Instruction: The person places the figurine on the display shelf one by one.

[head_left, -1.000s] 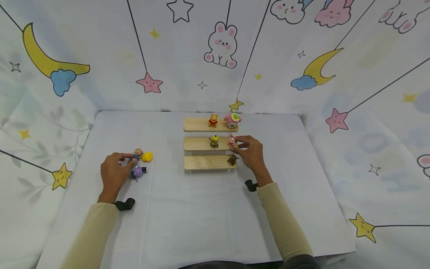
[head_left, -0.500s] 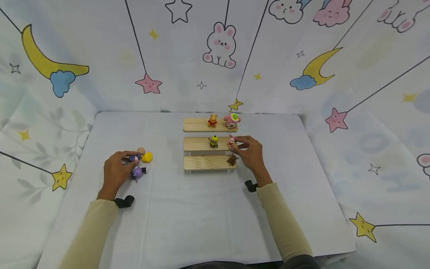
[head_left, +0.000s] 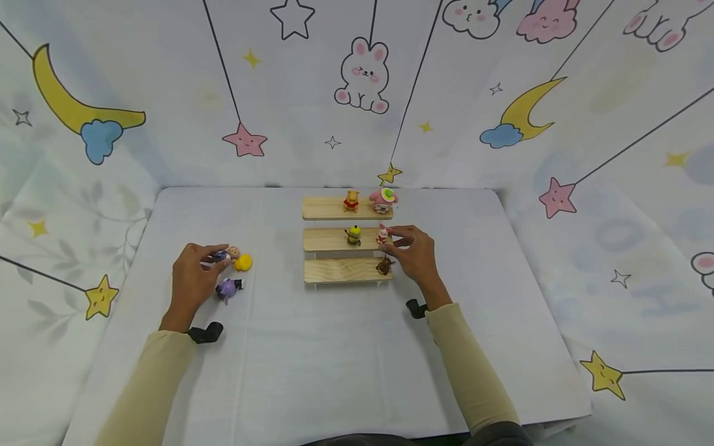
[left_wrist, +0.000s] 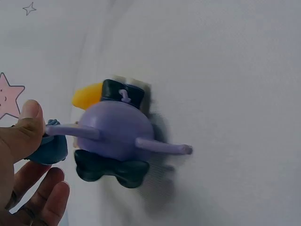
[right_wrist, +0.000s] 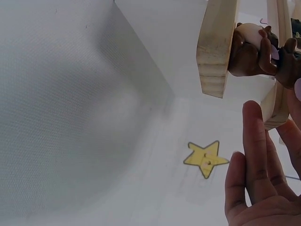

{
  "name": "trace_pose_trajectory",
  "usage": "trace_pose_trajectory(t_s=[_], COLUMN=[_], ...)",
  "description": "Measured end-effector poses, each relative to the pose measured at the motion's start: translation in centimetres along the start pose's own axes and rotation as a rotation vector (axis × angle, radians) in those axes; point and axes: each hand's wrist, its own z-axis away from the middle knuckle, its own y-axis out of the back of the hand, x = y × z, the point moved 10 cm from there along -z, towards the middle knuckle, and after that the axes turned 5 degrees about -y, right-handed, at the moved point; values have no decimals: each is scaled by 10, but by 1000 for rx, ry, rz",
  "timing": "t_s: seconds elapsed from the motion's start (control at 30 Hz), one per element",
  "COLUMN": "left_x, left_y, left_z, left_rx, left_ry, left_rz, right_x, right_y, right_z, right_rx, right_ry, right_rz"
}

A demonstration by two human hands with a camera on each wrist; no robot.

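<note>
L hand (head_left: 195,279): thumb + fingers pinching blue fig (head_left: 220,255); grip narrow.
Blue fig: in L hand, at L side of surface (head_left: 312,359); pale head pointing R.
Yellow pc (head_left: 243,262): rounded, just beside blue fig's head; can't tell if touching.
Purple fig (head_left: 230,287): lying on surface, nearer the person than blue fig; dark pt toward R, thin arms out in L wrist cam.
R hand (head_left: 414,253): thumb + index tips holding pink fig's R side; other fingers extended, per R wrist cam.
Pink fig (head_left: 382,234): upright, R end of mid shelf (head_left: 323,239).
Green fig (head_left: 354,235): same shelf, L of pink one, yellow on top.
Brown fig (head_left: 383,266): R end of low shelf (head_left: 337,271), by R thumb.
Top shelf (head_left: 320,209): bear (head_left: 351,202) in red approx. mid, hooded fig (head_left: 383,201) at R end.
Backdrop (head_left: 301,93): white w/ rabbit, stars, moons, clouds.
</note>
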Motion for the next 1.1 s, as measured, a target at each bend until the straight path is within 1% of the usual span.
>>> trace_pose_trajectory(t_s=[0.17, 0.23, 0.3, 0.4, 0.5, 0.63, 0.8, 0.9, 1.1], left_x=[17, 24, 31, 42, 55, 73, 93, 103, 117], left_y=[13, 17, 19, 21, 21, 20, 16, 14, 11], left_z=[-7, -10, -13, -18, -23, -30, -39, -43, -51], left_rx=[78, 101, 111, 107, 96, 81, 62, 59, 77], left_ry=[-43, -59, -72, -93, -127, -181, -223, -234, -224], left_rz=[59, 81, 94, 97, 89, 100, 117, 124, 145], right_x=[0, 0, 1, 1, 1, 1, 2, 2, 3], right_y=[0, -1, -1, -1, -1, 0, 0, 0, -1], right_z=[0, -1, -1, -1, 0, 1, 1, 0, 1], right_rx=[2, 3, 5, 7, 11, 12, 16, 18, 20], right_ry=[4, 8, 14, 25, 31, 24, 16, 17, 12], right_rz=[16, 20, 20, 16, 15, 16, 21, 20, 36])
